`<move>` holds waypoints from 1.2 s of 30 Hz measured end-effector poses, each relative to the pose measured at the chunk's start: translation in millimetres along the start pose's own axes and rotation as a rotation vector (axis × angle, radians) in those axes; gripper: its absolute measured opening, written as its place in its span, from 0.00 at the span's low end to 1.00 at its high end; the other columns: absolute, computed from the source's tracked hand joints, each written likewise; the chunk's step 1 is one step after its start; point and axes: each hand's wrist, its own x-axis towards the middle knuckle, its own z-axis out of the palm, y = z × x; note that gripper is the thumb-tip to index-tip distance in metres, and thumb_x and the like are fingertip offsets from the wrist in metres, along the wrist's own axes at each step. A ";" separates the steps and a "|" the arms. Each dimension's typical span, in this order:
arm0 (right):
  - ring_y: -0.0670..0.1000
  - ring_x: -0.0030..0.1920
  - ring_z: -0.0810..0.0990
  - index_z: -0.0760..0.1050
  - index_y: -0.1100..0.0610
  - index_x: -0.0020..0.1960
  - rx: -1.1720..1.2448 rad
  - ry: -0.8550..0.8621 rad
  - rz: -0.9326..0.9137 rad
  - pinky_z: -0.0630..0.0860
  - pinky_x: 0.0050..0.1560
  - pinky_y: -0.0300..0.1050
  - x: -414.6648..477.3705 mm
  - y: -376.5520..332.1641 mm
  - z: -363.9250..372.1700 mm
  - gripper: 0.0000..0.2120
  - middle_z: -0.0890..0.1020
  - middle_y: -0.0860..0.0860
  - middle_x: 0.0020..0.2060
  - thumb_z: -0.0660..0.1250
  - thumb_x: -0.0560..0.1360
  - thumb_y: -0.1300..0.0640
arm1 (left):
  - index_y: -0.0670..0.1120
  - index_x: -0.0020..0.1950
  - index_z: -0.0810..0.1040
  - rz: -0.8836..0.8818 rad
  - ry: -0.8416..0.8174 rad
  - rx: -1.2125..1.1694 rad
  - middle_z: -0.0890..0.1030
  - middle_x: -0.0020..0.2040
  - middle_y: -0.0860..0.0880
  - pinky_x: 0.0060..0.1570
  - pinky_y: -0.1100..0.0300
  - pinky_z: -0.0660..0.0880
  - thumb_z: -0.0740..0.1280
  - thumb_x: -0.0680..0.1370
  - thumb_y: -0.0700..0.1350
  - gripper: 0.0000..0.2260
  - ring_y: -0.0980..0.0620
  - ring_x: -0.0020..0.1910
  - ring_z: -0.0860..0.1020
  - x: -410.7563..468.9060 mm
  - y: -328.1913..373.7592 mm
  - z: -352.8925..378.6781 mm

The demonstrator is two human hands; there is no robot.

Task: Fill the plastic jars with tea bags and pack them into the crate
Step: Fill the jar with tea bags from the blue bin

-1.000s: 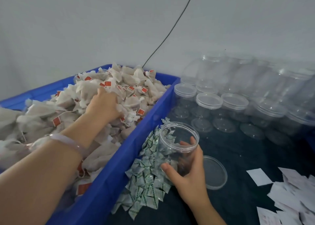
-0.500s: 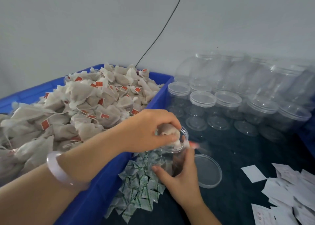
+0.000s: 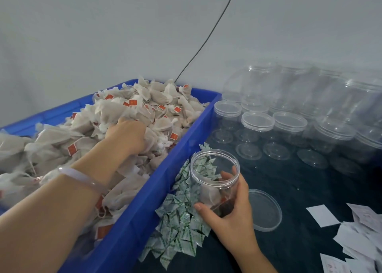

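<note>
A blue crate (image 3: 157, 185) on the left holds a heap of white tea bags (image 3: 144, 105) with red tags. My left hand (image 3: 128, 135) reaches into the heap, its fingers buried among the bags. My right hand (image 3: 231, 210) grips an open clear plastic jar (image 3: 215, 169) standing just right of the crate. A tea bag lies at the bottom of that jar. The jar's lid (image 3: 265, 209) lies flat on the dark table to its right.
Small green-and-white sachets (image 3: 179, 231) are piled between crate and jar. Several lidded clear jars (image 3: 289, 128) stand and lie at the back right. White paper slips (image 3: 355, 235) are scattered at the right. A black cable (image 3: 206, 41) runs up the wall.
My left hand dropped a tea bag into the jar, then went back left into the heap in the crate. My right hand has kept hold of the jar.
</note>
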 end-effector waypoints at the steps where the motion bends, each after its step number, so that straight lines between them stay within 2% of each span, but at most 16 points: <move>1: 0.35 0.64 0.72 0.59 0.24 0.65 0.001 0.001 0.003 0.69 0.55 0.24 -0.2 -0.1 -0.2 0.44 0.72 0.30 0.62 0.79 0.56 0.38 | 0.47 0.51 0.76 -0.002 0.040 0.026 0.75 0.49 0.46 0.55 0.52 0.76 0.65 0.76 0.46 0.05 0.48 0.48 0.73 -0.5 1.0 -1.1; 3: 0.35 0.63 0.72 0.59 0.23 0.65 -0.002 0.004 0.001 0.69 0.55 0.23 -0.2 -0.2 -0.5 0.44 0.72 0.29 0.61 0.79 0.57 0.39 | 0.46 0.42 0.75 0.014 0.132 -0.019 0.75 0.45 0.46 0.51 0.52 0.77 0.67 0.74 0.45 0.03 0.47 0.47 0.74 -0.6 0.2 -1.8; 5: 0.34 0.63 0.72 0.59 0.23 0.64 -0.002 0.001 0.003 0.69 0.55 0.23 -0.4 -0.8 -0.7 0.44 0.72 0.28 0.61 0.79 0.57 0.41 | 0.48 0.36 0.72 0.065 0.199 -0.236 0.75 0.43 0.46 0.44 0.52 0.76 0.68 0.73 0.45 0.07 0.44 0.47 0.76 0.1 -3.6 -2.2; 7: 0.34 0.63 0.72 0.58 0.23 0.65 0.000 -0.002 0.002 0.69 0.55 0.23 -0.2 -1.4 -0.9 0.44 0.72 0.27 0.61 0.79 0.57 0.41 | 0.50 0.40 0.70 0.082 0.205 -0.562 0.76 0.41 0.47 0.35 0.55 0.75 0.69 0.75 0.48 0.09 0.47 0.39 0.78 -2.9 -4.4 -6.3; 10: 0.33 0.63 0.72 0.58 0.23 0.65 0.004 -0.010 -0.001 0.69 0.55 0.23 -0.3 -2.4 -1.0 0.44 0.71 0.28 0.62 0.79 0.58 0.42 | 0.48 0.48 0.70 0.070 0.132 -1.136 0.78 0.48 0.45 0.39 0.46 0.81 0.69 0.77 0.47 0.08 0.48 0.34 0.84 -13.4 4.4 -18.1; 13: 0.35 0.64 0.72 0.59 0.26 0.66 -0.002 -0.011 -0.008 0.69 0.56 0.24 0.8 -3.7 -1.0 0.44 0.72 0.31 0.63 0.79 0.59 0.45 | 0.42 0.55 0.73 0.231 0.015 -1.628 0.81 0.49 0.43 0.33 0.60 0.81 0.70 0.72 0.41 0.13 0.51 0.37 0.84 -30.5 20.5 -32.0; 16: 0.38 0.66 0.73 0.61 0.32 0.69 -0.001 -0.015 -0.007 0.70 0.58 0.27 1.6 -3.3 -1.1 0.44 0.73 0.35 0.64 0.80 0.60 0.47 | 0.42 0.52 0.75 0.387 -0.160 -1.828 0.84 0.39 0.48 0.31 0.64 0.79 0.67 0.68 0.41 0.13 0.52 0.37 0.84 -52.6 40.1 -39.5; 18: 0.41 0.66 0.73 0.61 0.38 0.71 -0.003 -0.022 -0.003 0.71 0.60 0.30 1.5 -1.5 -1.4 0.45 0.74 0.37 0.65 0.80 0.61 0.47 | 0.43 0.50 0.74 0.449 -0.177 -1.708 0.84 0.38 0.50 0.31 0.65 0.79 0.69 0.70 0.38 0.11 0.54 0.36 0.83 -63.7 54.0 -36.3; 20: 0.42 0.66 0.73 0.61 0.40 0.72 -0.002 -0.024 0.000 0.72 0.61 0.33 1.3 -0.4 -1.3 0.45 0.74 0.39 0.65 0.80 0.60 0.47 | 0.45 0.49 0.75 0.562 -0.066 -1.328 0.83 0.42 0.52 0.37 0.67 0.78 0.73 0.70 0.37 0.12 0.61 0.40 0.82 -70.4 61.7 -30.1; 23: 0.42 0.66 0.74 0.61 0.35 0.70 -0.001 -0.017 0.003 0.72 0.60 0.32 1.2 -0.4 -0.5 0.45 0.74 0.38 0.64 0.80 0.60 0.48 | 0.54 0.54 0.77 0.736 -0.010 -0.914 0.80 0.52 0.62 0.53 0.74 0.72 0.74 0.67 0.54 0.17 0.68 0.53 0.76 -74.2 64.1 -26.4; 25: 0.41 0.65 0.74 0.61 0.34 0.70 0.005 -0.009 0.003 0.71 0.59 0.30 1.5 -0.5 -0.4 0.45 0.74 0.37 0.64 0.80 0.60 0.47 | 0.59 0.54 0.77 0.663 0.036 -0.966 0.78 0.53 0.68 0.50 0.77 0.70 0.71 0.71 0.55 0.13 0.71 0.53 0.75 -66.0 57.9 -28.5; 27: 0.41 0.65 0.74 0.61 0.33 0.70 0.011 -0.009 0.006 0.72 0.58 0.30 1.5 -0.1 -0.7 0.45 0.74 0.37 0.64 0.81 0.60 0.47 | 0.58 0.56 0.77 0.498 0.131 -0.920 0.78 0.55 0.67 0.46 0.75 0.72 0.66 0.78 0.46 0.10 0.68 0.51 0.77 -45.7 44.1 -22.0; 30: 0.39 0.65 0.73 0.60 0.30 0.69 0.016 -0.014 0.005 0.72 0.57 0.28 0.9 -0.7 -1.3 0.45 0.74 0.35 0.64 0.80 0.60 0.44 | 0.50 0.67 0.73 0.281 0.103 -0.503 0.73 0.68 0.52 0.60 0.63 0.67 0.61 0.80 0.39 0.17 0.54 0.65 0.72 -12.9 11.7 -1.9; 32: 0.39 0.65 0.73 0.60 0.30 0.69 0.011 -0.022 0.007 0.72 0.57 0.28 0.1 -1.1 -1.0 0.45 0.74 0.35 0.64 0.80 0.59 0.42 | 0.47 0.70 0.70 0.191 0.034 -0.335 0.71 0.70 0.46 0.65 0.55 0.68 0.60 0.80 0.38 0.19 0.47 0.68 0.70 0.3 -4.2 10.7; 34: 0.39 0.65 0.73 0.59 0.30 0.69 0.014 -0.023 0.010 0.71 0.57 0.28 -0.2 -1.3 -1.2 0.45 0.74 0.35 0.64 0.80 0.59 0.41 | 0.45 0.65 0.73 0.143 -0.005 -0.266 0.76 0.63 0.44 0.60 0.51 0.73 0.62 0.79 0.42 0.14 0.45 0.59 0.75 6.5 -7.2 16.5; 36: 0.39 0.65 0.73 0.59 0.28 0.68 0.016 -0.023 0.010 0.71 0.57 0.28 -0.2 -1.3 -1.3 0.45 0.73 0.34 0.64 0.80 0.59 0.42 | 0.46 0.48 0.75 0.104 0.004 -0.190 0.79 0.51 0.47 0.52 0.50 0.76 0.66 0.76 0.47 0.06 0.48 0.47 0.75 6.3 -3.6 16.4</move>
